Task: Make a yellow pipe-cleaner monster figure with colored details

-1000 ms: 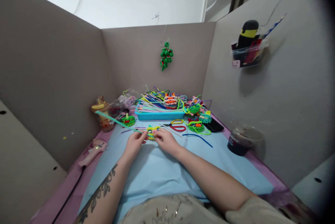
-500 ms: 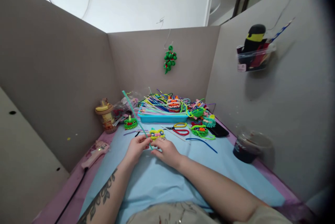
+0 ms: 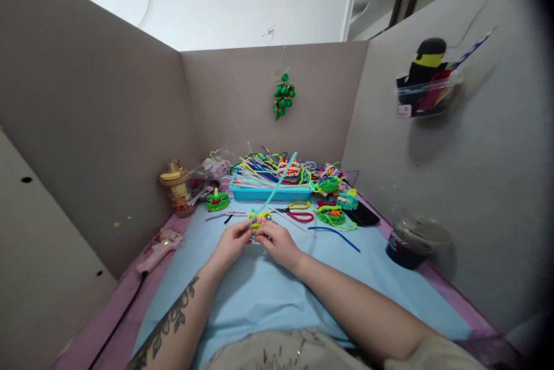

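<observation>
One worktop carries a blue sheet | tray of pipe cleaners at the far edge | your left hand and right hand meet mid-sheet, each grip pinching the yellow figure | teal pipe cleaner slants up-right from it.

Blue tray, red scissors just in front, pink glue gun far left, dark cup far right.

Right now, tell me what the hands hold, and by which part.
The left hand and right hand pinch the small pipe-cleaner figure from either side; the teal pipe cleaner is caught at its lower end there.
</observation>
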Tool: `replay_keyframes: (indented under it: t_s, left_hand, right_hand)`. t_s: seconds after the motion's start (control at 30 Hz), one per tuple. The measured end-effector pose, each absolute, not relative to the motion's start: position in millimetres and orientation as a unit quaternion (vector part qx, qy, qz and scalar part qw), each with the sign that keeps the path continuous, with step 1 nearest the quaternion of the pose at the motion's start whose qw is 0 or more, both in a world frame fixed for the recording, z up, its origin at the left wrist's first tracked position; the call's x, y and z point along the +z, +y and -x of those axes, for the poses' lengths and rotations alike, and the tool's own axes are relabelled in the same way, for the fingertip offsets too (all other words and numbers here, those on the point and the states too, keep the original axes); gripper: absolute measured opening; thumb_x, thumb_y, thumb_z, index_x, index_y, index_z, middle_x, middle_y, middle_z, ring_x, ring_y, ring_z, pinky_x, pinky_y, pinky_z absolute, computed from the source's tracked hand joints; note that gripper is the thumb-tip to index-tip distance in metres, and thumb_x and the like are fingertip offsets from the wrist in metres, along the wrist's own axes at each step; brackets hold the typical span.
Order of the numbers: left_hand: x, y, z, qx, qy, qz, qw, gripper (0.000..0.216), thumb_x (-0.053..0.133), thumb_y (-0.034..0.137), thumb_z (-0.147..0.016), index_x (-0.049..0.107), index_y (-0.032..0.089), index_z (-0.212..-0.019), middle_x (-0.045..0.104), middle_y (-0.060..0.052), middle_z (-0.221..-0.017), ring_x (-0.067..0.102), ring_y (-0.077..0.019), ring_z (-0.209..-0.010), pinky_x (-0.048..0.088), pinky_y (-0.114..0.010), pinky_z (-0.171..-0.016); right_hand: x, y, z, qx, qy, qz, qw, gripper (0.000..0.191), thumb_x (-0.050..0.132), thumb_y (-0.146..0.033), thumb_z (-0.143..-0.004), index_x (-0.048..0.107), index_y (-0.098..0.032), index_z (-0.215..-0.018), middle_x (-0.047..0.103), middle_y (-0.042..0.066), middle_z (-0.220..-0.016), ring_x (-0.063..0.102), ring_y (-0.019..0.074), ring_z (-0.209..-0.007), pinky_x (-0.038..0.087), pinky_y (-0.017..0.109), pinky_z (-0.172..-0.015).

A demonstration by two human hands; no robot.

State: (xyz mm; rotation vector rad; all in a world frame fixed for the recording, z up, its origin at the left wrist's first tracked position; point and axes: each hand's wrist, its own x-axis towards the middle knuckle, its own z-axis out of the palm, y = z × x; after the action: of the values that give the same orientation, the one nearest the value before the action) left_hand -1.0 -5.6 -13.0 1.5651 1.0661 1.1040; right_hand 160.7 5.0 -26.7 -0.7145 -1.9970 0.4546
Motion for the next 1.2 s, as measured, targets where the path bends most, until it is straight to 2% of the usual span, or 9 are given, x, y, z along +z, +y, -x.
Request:
replay_keyframes:
  t_s: [0.17,0.27,0.37,0.57,0.73,0.87,1.07,1.2]
  left_hand:
    - [-18,-8,-3,0.430,0.431,-0.735,0.297,0.033,0.050,0.024,-0.079,0.064,0.015,-0.108,0.067,-0.007,-0.088,0.059,-0.0165,-0.075,0.048,-0.028,-0.070]
    - [-21,-9,-5,0.407,0.428,-0.758,0.275,0.042,0.052,0.021,-0.077,0.057,0.016,-0.118,0.067,-0.008,-0.102,0.061,-0.0182,-0.087,0.048,-0.029,-0.077]
    - [-25,-10,-6,0.383,0.439,-0.777,0.237,0.050,0.054,0.020,-0.076,0.049,0.019,-0.126,0.066,-0.006,-0.109,0.062,-0.0178,-0.087,0.048,-0.029,-0.078]
    - [-26,-11,-7,0.367,0.443,-0.800,0.174,0.044,0.048,0.025,-0.083,0.048,0.021,-0.126,0.065,-0.007,-0.110,0.062,-0.0188,-0.094,0.047,-0.027,-0.081]
    - [-23,-12,-7,0.365,0.446,-0.801,0.159,0.040,0.046,0.028,-0.085,0.051,0.021,-0.124,0.066,-0.008,-0.108,0.063,-0.0182,-0.090,0.047,-0.027,-0.079]
    - [-22,-12,-7,0.376,0.454,-0.791,0.164,0.038,0.049,0.028,-0.083,0.056,0.022,-0.119,0.069,-0.006,-0.097,0.064,-0.0176,-0.081,0.048,-0.025,-0.073]
    - [-14,-11,-6,0.455,0.483,-0.710,0.236,0.026,0.051,0.029,-0.079,0.069,0.014,-0.090,0.070,-0.007,-0.080,0.062,-0.0168,-0.071,0.049,-0.024,-0.064]
    - [-12,-11,-7,0.463,0.480,-0.682,0.300,0.026,0.055,0.032,-0.077,0.070,0.012,-0.087,0.070,-0.005,-0.072,0.061,-0.0152,-0.062,0.049,-0.024,-0.058]
  right_hand:
    - [-24,7,-161,0.261,-0.786,0.313,0.465,0.017,0.051,-0.010,-0.079,0.063,-0.019,-0.072,0.065,0.001,-0.073,0.057,0.0143,-0.075,0.041,0.026,-0.074]
    - [-23,8,-161,0.264,-0.765,0.339,0.479,0.015,0.053,-0.010,-0.077,0.062,-0.018,-0.069,0.062,0.000,-0.069,0.054,0.0146,-0.073,0.040,0.026,-0.070]
    - [-23,9,-161,0.265,-0.749,0.358,0.490,0.014,0.054,-0.012,-0.076,0.058,-0.018,-0.064,0.054,0.000,-0.066,0.050,0.0143,-0.069,0.038,0.025,-0.065]
    - [-24,8,-160,0.279,-0.751,0.348,0.487,0.015,0.050,-0.015,-0.079,0.056,-0.018,-0.065,0.053,-0.001,-0.066,0.048,0.0145,-0.070,0.037,0.025,-0.065]
    - [-23,7,-159,0.272,-0.750,0.346,0.494,0.015,0.048,-0.015,-0.079,0.055,-0.019,-0.066,0.053,-0.001,-0.066,0.049,0.0151,-0.072,0.037,0.026,-0.067]
    - [-24,8,-160,0.265,-0.750,0.348,0.497,0.015,0.048,-0.015,-0.080,0.054,-0.018,-0.067,0.052,0.000,-0.068,0.049,0.0151,-0.071,0.037,0.026,-0.066]
    - [-19,6,-162,0.245,-0.772,0.322,0.491,0.012,0.048,-0.015,-0.080,0.054,-0.018,-0.070,0.054,0.002,-0.073,0.049,0.0160,-0.075,0.038,0.027,-0.071]
    - [-17,5,-162,0.239,-0.778,0.320,0.485,0.013,0.049,-0.015,-0.080,0.055,-0.018,-0.070,0.053,0.001,-0.071,0.049,0.0160,-0.074,0.038,0.027,-0.070]
